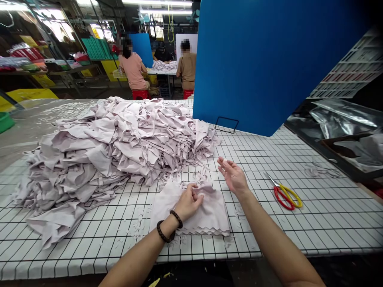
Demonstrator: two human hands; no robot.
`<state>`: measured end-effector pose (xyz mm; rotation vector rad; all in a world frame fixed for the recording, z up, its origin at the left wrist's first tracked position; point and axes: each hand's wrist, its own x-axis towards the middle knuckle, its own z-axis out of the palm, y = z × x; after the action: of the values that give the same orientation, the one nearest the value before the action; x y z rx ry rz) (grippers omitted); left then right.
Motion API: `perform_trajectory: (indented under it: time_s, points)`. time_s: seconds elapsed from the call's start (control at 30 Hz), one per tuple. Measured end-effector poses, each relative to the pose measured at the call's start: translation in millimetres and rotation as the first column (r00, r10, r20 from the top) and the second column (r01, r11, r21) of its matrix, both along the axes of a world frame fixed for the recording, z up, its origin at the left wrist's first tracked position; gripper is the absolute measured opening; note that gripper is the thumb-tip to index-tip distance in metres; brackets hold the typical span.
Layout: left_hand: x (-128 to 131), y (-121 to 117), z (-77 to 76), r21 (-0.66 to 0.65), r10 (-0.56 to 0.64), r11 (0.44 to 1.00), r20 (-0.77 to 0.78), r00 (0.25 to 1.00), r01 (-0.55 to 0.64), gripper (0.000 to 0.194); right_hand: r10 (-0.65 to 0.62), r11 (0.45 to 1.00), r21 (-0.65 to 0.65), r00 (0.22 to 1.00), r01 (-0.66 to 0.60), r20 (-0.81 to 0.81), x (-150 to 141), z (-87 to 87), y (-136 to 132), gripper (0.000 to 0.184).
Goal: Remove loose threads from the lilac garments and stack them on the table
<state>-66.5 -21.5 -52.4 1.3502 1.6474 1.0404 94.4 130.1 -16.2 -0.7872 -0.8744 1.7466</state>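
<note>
A small neat stack of pale lilac fabric pieces [209, 217] lies on the white gridded table [329, 215] in front of me. My left hand [189, 201], with bead bracelets at the wrist, pinches the top piece of that stack near its upper edge. My right hand [233, 175] hovers just right of the stack, fingers spread, holding nothing. A big loose heap of the same lilac fabric [116, 147] fills the table's left and middle, its near edge touching the stack's far side.
Red-and-yellow scissors [284, 193] lie right of my right hand. A blue board [269, 59] stands behind on a wire stand. Dark trays with plastic wrap [344, 127] sit at right. Two people sit at a far table [163, 67]. Fabric scraps dot the grid.
</note>
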Motion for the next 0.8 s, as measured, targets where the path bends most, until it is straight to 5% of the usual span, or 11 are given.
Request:
perform_trajectory:
  time_s: [0.13, 0.3, 0.47, 0.53, 0.63, 0.8]
  points:
    - [0, 0, 0.2, 0.005, -0.008, 1.000, 0.011, 1.000, 0.008, 0.022, 0.233, 0.967, 0.072, 0.965, -0.243, 0.124, -14, 5.8, 18, 0.022]
    - [2, 3, 0.4, -0.044, -0.017, 0.999, -0.058, 0.998, 0.014, 0.017, 0.297, 0.933, 0.117, 0.912, -0.340, 0.283, -31, 11.6, 14, 0.024]
    - [0, 6, -2.9, -0.067, -0.008, 0.998, -0.064, 0.998, 0.004, 0.022, 0.521, 0.823, -0.110, 0.665, -0.557, 0.535, -20, -6.8, -28, 0.029]
    - [0, 7, -4.8, -0.089, -0.014, 0.996, -0.058, 0.998, 0.008, 0.022, 0.515, 0.812, -0.123, 0.601, -0.571, 0.611, -12, -17.1, -41, 0.028]
    - [-1, 7, -7.3, -0.118, -0.033, 0.993, -0.022, 0.999, 0.030, 0.023, 0.366, 0.823, 0.036, 0.577, -0.567, 0.730, -4, -25.8, -48, 0.020]
    - [0, 5, -10.0, -0.119, -0.024, 0.992, 0.058, 0.998, 0.031, 0.027, 0.222, 0.750, 0.169, 0.484, -0.639, 0.846, -4, -20.6, -46, 0.010]
